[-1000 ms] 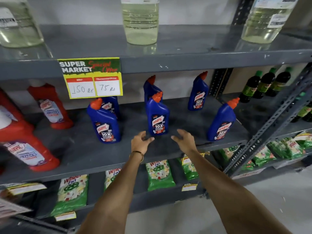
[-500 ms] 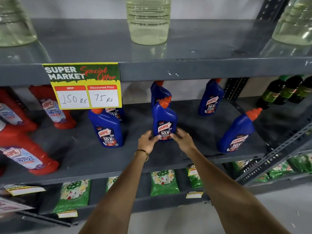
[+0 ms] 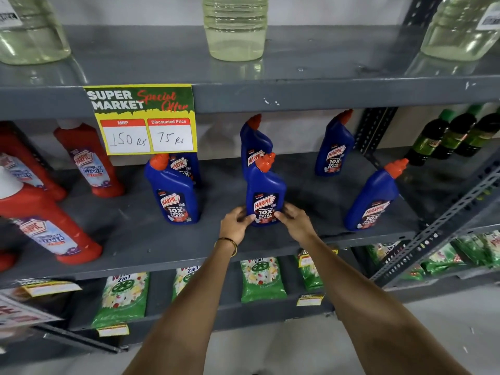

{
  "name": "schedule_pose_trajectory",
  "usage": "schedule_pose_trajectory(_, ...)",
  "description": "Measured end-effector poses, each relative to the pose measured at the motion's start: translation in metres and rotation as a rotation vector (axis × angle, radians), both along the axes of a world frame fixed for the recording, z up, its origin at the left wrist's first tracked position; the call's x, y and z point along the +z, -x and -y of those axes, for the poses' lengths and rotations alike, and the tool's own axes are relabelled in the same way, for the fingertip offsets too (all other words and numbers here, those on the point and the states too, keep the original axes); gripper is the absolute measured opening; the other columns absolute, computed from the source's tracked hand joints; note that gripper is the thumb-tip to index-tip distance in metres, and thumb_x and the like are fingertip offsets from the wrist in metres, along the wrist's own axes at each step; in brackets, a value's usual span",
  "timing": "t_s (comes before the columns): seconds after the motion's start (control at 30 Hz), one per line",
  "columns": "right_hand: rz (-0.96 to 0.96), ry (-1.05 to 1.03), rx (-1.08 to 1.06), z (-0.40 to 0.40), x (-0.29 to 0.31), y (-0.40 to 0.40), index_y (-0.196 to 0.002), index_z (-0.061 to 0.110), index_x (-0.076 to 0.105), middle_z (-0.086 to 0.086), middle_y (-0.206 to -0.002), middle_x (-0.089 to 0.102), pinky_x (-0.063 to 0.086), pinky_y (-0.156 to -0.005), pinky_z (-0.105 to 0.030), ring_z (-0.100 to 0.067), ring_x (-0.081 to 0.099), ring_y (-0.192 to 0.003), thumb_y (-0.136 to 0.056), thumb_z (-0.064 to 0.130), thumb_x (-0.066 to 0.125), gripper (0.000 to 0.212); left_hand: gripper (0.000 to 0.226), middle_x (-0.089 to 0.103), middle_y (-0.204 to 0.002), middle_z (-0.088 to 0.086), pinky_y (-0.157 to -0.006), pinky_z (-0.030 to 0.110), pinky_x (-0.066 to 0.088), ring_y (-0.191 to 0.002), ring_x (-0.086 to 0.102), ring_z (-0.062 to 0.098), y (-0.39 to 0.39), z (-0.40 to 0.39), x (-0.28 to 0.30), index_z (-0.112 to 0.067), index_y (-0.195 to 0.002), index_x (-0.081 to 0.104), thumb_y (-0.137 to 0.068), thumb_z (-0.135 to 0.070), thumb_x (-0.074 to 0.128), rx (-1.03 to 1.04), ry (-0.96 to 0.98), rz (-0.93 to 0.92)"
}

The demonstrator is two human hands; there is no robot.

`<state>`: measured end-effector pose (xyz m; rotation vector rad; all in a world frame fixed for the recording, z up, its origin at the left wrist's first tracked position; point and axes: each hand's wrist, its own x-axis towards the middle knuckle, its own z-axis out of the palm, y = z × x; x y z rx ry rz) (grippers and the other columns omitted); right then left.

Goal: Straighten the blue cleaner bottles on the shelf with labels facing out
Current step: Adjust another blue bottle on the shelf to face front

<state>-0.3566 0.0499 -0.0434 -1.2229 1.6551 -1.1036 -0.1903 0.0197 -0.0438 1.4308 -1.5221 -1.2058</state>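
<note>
Several blue cleaner bottles with orange caps stand on the grey middle shelf [image 3: 130, 239]. The middle front bottle [image 3: 265, 190] is upright with its label facing out; my left hand [image 3: 236, 224] and my right hand [image 3: 293, 220] grip its base from either side. Directly behind it stands another blue bottle [image 3: 254, 143]. A front left bottle [image 3: 174, 193] faces out, with one more [image 3: 186, 165] partly hidden behind it under the price card. The back right bottle [image 3: 334, 150] is upright. The front right bottle [image 3: 374, 198] looks tilted, its cap pointing right.
Red cleaner bottles [image 3: 48, 223] fill the shelf's left side. A yellow-green price card [image 3: 143, 119] hangs from the upper shelf edge. Clear bottles of pale liquid [image 3: 235, 25] stand above. Green packets [image 3: 261, 277] lie below. Dark green bottles [image 3: 449, 133] stand at right behind a slanted metal brace [image 3: 433, 236].
Both hands moved forward from the shelf's front edge and closed on the base of the middle front blue bottle. The view has shifted closer and slightly left.
</note>
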Motion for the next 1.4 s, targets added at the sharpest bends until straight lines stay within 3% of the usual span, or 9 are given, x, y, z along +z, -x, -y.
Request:
schedule_pose_trajectory(0.23, -0.069, 0.008, -0.027, -0.027, -0.002, -0.003, -0.106, 0.003, 0.062, -0.017, -0.11, 0.069, 0.048, -0.096, -0.051, -0.028, 0.063, -0.105, -0.086, 0.016, 0.062, 0.023, 0.039, 0.063, -0.121, 0.015, -0.085, 0.021, 0.044, -0.103, 0.059, 0.017, -0.003, -0.025, 0.001, -0.005, -0.12, 0.055, -0.083, -0.018, 0.062, -0.014, -0.002, 0.001)
schedule_pose_trajectory(0.9, -0.038, -0.018, -0.01, -0.046, 0.0, 0.0, -0.105, 0.006, 0.063, -0.014, -0.109, 0.07, 0.049, -0.095, -0.05, -0.027, 0.064, -0.104, -0.083, 0.015, 0.066, 0.023, 0.042, 0.064, -0.12, 0.014, -0.085, 0.023, 0.044, -0.098, 0.057, 0.013, -0.005, -0.041, 0.002, -0.006, -0.118, 0.056, -0.079, -0.017, 0.067, -0.034, 0.019, 0.05)
schedule_pose_trajectory(1.07, 0.021, -0.067, -0.097, -0.046, -0.005, 0.002, -0.113, -0.003, 0.057, -0.017, -0.108, 0.068, 0.048, -0.097, -0.05, -0.027, 0.064, -0.102, -0.073, 0.005, 0.074, 0.044, 0.049, 0.061, -0.123, 0.015, -0.094, 0.03, 0.044, -0.113, 0.056, 0.024, -0.016, -0.039, -0.001, -0.004, -0.122, 0.053, -0.079, -0.021, 0.068, -0.027, -0.016, 0.076)
schedule_pose_trajectory(1.13, 0.03, -0.088, -0.194, -0.049, -0.006, -0.003, -0.124, -0.004, 0.05, -0.021, -0.12, 0.063, 0.046, -0.1, -0.048, -0.03, 0.06, -0.11, -0.072, 0.007, 0.076, 0.059, 0.05, 0.061, -0.123, 0.015, -0.095, 0.029, 0.043, -0.113, 0.057, 0.024, -0.027, -0.039, -0.002, -0.004, -0.123, 0.052, -0.079, -0.023, 0.067, -0.017, -0.035, 0.07)
schedule_pose_trajectory(1.23, 0.009, -0.068, -0.314, -0.058, -0.009, -0.015, -0.122, -0.001, 0.052, -0.02, -0.12, 0.063, 0.048, -0.096, -0.04, -0.03, 0.06, -0.11, -0.072, 0.01, 0.076, 0.057, 0.048, 0.063, -0.121, 0.014, -0.092, 0.024, 0.041, -0.111, 0.058, 0.022, -0.05, -0.037, -0.003, -0.006, -0.122, 0.053, -0.08, -0.025, 0.066, -0.008, -0.042, 0.065)
schedule_pose_trajectory(1.4, -0.062, -0.008, -0.446, -0.075, -0.011, -0.055, -0.104, -0.002, 0.061, -0.017, -0.104, 0.069, 0.044, -0.063, -0.012, -0.025, 0.063, -0.091, -0.077, 0.01, 0.072, 0.032, 0.049, 0.061, -0.124, 0.014, -0.088, 0.02, 0.038, -0.112, 0.057, 0.021, -0.101, -0.037, -0.003, -0.006, -0.122, 0.052, -0.08, -0.026, 0.066, 0.004, -0.056, 0.056)
